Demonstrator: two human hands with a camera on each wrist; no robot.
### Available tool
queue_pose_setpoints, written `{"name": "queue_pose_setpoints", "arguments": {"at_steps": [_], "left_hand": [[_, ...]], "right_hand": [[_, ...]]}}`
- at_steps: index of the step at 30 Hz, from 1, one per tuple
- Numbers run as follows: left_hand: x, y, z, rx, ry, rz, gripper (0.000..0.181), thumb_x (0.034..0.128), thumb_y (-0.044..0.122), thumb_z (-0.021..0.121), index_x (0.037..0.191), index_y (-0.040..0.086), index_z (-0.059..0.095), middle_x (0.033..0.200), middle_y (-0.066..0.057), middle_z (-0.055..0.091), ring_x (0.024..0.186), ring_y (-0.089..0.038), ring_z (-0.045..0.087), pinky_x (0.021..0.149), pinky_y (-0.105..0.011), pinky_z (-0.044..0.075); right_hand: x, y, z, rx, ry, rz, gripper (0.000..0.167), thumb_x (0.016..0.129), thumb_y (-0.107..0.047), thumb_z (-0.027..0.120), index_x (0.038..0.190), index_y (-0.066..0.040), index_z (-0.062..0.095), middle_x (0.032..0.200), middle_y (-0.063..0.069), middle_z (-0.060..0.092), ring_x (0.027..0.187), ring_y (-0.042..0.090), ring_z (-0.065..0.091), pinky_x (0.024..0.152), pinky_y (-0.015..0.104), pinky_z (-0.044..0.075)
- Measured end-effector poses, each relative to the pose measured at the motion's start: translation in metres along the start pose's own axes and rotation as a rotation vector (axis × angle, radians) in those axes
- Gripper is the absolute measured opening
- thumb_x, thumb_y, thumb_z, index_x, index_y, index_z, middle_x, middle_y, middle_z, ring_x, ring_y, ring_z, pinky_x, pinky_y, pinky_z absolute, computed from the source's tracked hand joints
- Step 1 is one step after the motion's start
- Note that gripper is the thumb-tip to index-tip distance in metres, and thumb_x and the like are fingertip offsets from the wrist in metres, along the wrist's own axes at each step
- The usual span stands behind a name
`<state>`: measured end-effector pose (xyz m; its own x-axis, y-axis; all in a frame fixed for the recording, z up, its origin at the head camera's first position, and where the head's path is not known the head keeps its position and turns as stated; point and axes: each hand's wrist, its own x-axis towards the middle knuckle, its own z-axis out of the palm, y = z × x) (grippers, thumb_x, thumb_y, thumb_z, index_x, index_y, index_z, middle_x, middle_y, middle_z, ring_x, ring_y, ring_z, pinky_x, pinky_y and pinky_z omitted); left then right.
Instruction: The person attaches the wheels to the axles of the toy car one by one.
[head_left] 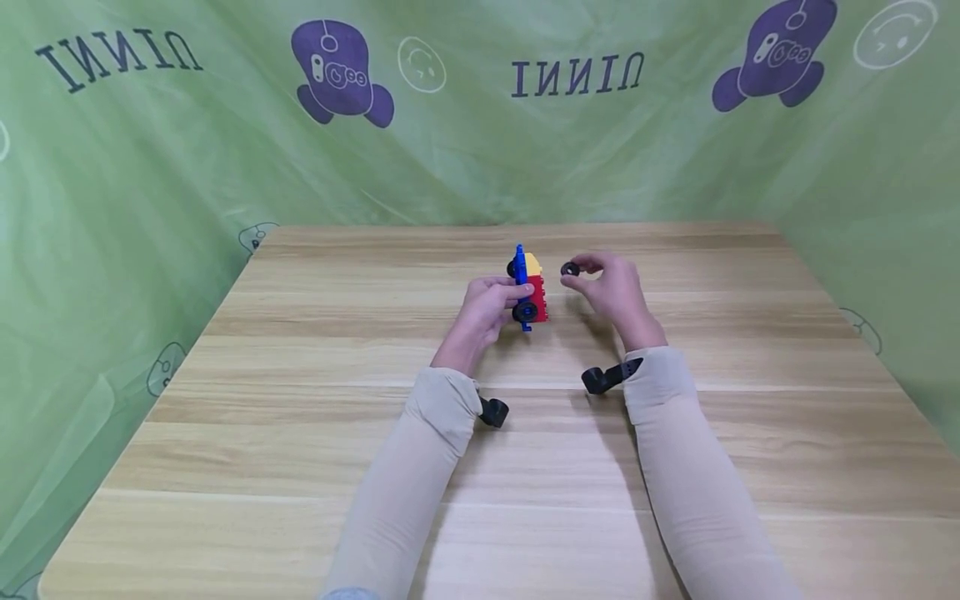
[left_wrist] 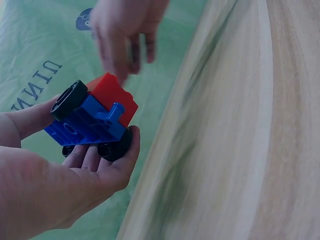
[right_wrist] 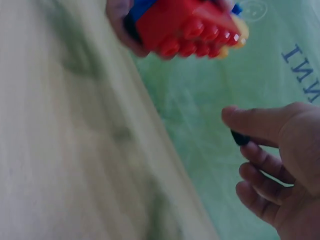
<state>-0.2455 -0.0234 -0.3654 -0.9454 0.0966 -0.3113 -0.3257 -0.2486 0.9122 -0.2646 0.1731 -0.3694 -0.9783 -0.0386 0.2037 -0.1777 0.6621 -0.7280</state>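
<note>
A toy car [head_left: 536,292] of building blocks, with a blue base, red and yellow bricks and black wheels, is held up on its side above the table. My left hand [head_left: 489,310] grips it by the base, thumb on one side and fingers on the other. In the left wrist view, the car's blue underside [left_wrist: 82,121] and several wheels show. To the right of the car, my right hand [head_left: 611,292] pinches a small black wheel [head_left: 570,269] between thumb and finger, apart from the car. Most of that wheel is hidden by the fingers in the right wrist view.
Below both hands spreads a wood-grain table [head_left: 300,400]. A green printed cloth [head_left: 480,167] hangs behind it and along its sides. A black camera mount [head_left: 492,412] sits at the left wrist and another camera mount [head_left: 600,380] at the right.
</note>
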Motion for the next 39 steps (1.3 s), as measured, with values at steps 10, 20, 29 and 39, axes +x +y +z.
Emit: {"name": "queue_pose_setpoints", "arguments": {"at_steps": [10,20,29,39], "left_hand": [[-0.001,-0.002,0.003,0.012,-0.027,0.012,0.013,0.0891,-0.001,0.072,0.097,0.001,0.062,0.104,-0.013,0.07,0.088,-0.019,0.066,0.099,-0.045,0.056],[-0.005,-0.001,0.007,0.034,-0.064,0.059,0.015,0.0896,-0.004,0.07,0.104,-0.007,0.067,0.105,-0.01,0.068,0.088,-0.016,0.068,0.1,-0.044,0.056],[-0.006,-0.001,0.009,0.04,-0.06,0.077,0.017,0.0894,-0.006,0.069,0.106,-0.01,0.067,0.103,-0.012,0.068,0.084,-0.016,0.068,0.09,-0.036,0.06],[-0.006,0.0,0.007,0.075,-0.058,0.069,0.01,0.0889,-0.002,0.072,0.09,0.003,0.064,0.096,-0.004,0.065,0.087,-0.015,0.066,0.089,-0.04,0.061]], "right_hand": [[-0.009,-0.038,-0.004,0.16,0.104,-0.297,0.037,0.083,-0.014,0.084,0.112,0.004,0.072,0.1,0.02,0.072,0.087,0.029,0.067,0.074,0.025,0.053],[-0.011,-0.047,0.003,0.17,0.065,-0.373,0.032,0.08,-0.008,0.085,0.107,0.005,0.072,0.1,0.02,0.07,0.086,0.032,0.067,0.071,0.022,0.054],[-0.012,-0.049,0.005,0.164,0.059,-0.359,0.032,0.079,-0.006,0.086,0.105,0.006,0.073,0.097,0.022,0.07,0.082,0.032,0.068,0.066,0.009,0.047],[-0.013,-0.052,0.001,0.194,0.032,-0.255,0.024,0.089,-0.019,0.079,0.106,-0.002,0.078,0.102,0.016,0.075,0.082,0.018,0.064,0.071,0.028,0.05]]}}
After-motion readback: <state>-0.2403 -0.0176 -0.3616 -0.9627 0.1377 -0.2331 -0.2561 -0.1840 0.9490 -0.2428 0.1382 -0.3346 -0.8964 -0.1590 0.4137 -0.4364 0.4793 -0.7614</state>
